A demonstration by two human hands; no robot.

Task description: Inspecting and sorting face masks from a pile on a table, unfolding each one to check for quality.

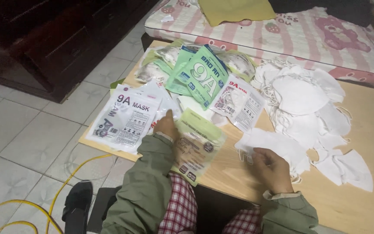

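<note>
The left hand (166, 125) presses flat on a pale green packet (198, 145) at the counter (369, 130) edge, while the right hand (271, 167) pinches a white face mask (273, 145). A heap of loose masks (308, 102) waits unpacked; filled packets (204, 76) pile opposite, so the packing looks roughly midway.
</note>
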